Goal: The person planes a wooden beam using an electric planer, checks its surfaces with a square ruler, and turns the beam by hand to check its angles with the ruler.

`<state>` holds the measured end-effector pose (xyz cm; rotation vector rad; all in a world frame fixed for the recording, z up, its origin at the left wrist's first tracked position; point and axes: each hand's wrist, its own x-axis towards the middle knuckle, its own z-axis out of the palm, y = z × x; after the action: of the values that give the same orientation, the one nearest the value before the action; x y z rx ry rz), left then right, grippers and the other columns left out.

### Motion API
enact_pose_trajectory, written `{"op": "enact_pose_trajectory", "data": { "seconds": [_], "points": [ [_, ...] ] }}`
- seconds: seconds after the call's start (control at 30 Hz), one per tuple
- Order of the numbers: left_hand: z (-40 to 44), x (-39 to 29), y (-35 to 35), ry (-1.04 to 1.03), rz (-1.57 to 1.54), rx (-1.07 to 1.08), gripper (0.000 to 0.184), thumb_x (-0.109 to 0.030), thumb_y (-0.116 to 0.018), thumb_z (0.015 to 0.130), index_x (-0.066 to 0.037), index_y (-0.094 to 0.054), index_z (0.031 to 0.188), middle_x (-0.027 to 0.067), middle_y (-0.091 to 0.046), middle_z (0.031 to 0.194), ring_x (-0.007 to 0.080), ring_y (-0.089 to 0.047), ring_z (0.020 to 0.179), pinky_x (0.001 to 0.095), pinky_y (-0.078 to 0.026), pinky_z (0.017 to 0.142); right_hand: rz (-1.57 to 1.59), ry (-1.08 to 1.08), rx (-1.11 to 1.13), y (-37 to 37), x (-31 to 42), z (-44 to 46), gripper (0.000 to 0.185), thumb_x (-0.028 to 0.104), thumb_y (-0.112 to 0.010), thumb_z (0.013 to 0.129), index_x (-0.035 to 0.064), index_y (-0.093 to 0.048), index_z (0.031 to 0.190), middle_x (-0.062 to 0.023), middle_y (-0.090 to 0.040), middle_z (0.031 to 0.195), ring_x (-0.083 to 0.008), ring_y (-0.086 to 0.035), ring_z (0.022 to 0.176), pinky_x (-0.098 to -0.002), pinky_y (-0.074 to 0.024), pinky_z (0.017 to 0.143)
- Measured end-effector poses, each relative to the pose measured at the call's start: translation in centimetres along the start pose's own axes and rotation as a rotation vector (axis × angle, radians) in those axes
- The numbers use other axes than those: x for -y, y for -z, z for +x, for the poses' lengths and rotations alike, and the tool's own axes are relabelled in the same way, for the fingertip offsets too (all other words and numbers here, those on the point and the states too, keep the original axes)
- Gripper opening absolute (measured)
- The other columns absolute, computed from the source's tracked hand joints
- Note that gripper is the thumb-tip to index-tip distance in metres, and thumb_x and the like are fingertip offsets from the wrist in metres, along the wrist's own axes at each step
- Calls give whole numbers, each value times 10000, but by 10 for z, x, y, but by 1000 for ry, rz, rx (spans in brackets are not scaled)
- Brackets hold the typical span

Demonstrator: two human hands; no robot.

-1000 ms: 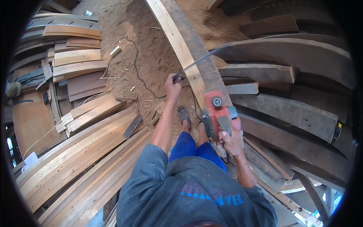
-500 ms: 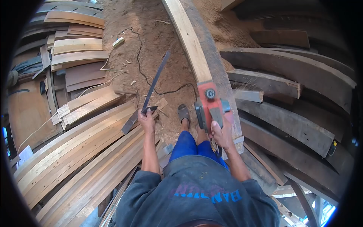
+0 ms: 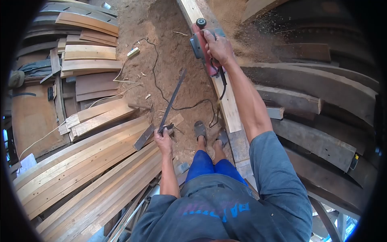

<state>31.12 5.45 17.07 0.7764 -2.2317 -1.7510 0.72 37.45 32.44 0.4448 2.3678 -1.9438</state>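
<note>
Sawdusty ground (image 3: 171, 50) runs between stacked boards (image 3: 82, 163). A worn beam (image 3: 239, 146) bears 1 pale plank (image 3: 229, 111). On the plank, well beyond its near end, sits a red electric planer (image 3: 198, 45); the right hand (image 3: 219, 48) grips it from above. The left hand (image 3: 163, 141), apart from the plank, holds a dark, long-bladed square (image 3: 173, 97).

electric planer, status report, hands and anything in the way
Right hand gripping electric planer on pale plank. Left hand holding try square, away from plank. Black cord hanging over plank behind planer.
</note>
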Motion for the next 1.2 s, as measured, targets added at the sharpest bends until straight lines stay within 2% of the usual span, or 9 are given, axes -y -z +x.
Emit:
{"op": "enact_pose_trajectory", "data": {
  "seconds": [0.13,0.37,0.47,0.57,0.67,0.8,0.97,1.07,1.2],
  "points": [
    [6,-24,-22,-53,56,40,83,-44,-631,996,0,-647,1064,71,-707,979,125,-645,882,284,-509,823,130,-36,16,35,-19,-26,456,483,-517,1058,58,-682,1045,20,-600,700,-76,-557,557,-275,-474,512],
    [18,-48,-99,-195,146,300,74,-29,-638,971,-44,-672,1035,50,-706,925,130,-634,867,299,-504,790,256,-115,-27,137,-73,-219,496,526,-537,1035,39,-623,1061,38,-531,685,-47,-495,544,-228,-395,481],
    [9,-59,-143,-327,179,463,118,-7,-649,936,-56,-675,1041,113,-705,894,189,-666,826,320,-518,765,143,-279,-105,163,-97,-303,490,528,-556,1026,43,-617,1057,41,-536,694,-43,-502,558,-222,-394,490],
    [-6,-55,-187,-426,247,587,89,-22,-649,949,-48,-651,1034,105,-697,858,171,-653,786,333,-515,718,96,-458,-156,179,-138,-370,449,489,-577,1026,43,-628,1042,36,-558,701,-48,-516,565,-226,-407,499],
    [-18,-45,-219,-505,274,623,97,4,-625,943,-43,-641,1025,146,-686,858,249,-672,780,362,-521,727,92,-531,-170,187,-173,-422,385,431,-592,1030,48,-634,1027,31,-573,704,-50,-521,565,-231,-417,500],
    [-20,-33,-228,-632,294,535,78,5,-608,952,-45,-635,1006,160,-679,860,306,-674,780,391,-522,731,122,-608,-143,190,-198,-464,331,381,-621,1022,51,-644,1011,27,-582,706,-51,-529,569,-239,-428,499],
    [-25,-37,-229,-584,308,536,132,64,-598,889,-32,-616,977,183,-647,897,390,-653,860,452,-516,765,112,-678,-87,193,-233,-488,328,348,-651,1001,23,-664,1043,12,-599,717,-68,-550,582,-257,-463,521],
    [-27,-36,-230,-554,302,529,124,61,-602,892,-30,-614,977,181,-646,895,390,-653,862,450,-515,768,93,-672,-79,192,-256,-496,359,341,-673,977,7,-668,1108,-7,-614,725,-89,-563,589,-277,-485,534],
    [-26,-33,-230,-568,305,525,116,53,-605,901,-31,-615,979,181,-647,900,380,-655,860,446,-515,769,109,-633,-108,190,-258,-495,356,383,-643,995,32,-638,936,2,-561,654,-88,-534,539,-271,-454,475]
  ]
}}
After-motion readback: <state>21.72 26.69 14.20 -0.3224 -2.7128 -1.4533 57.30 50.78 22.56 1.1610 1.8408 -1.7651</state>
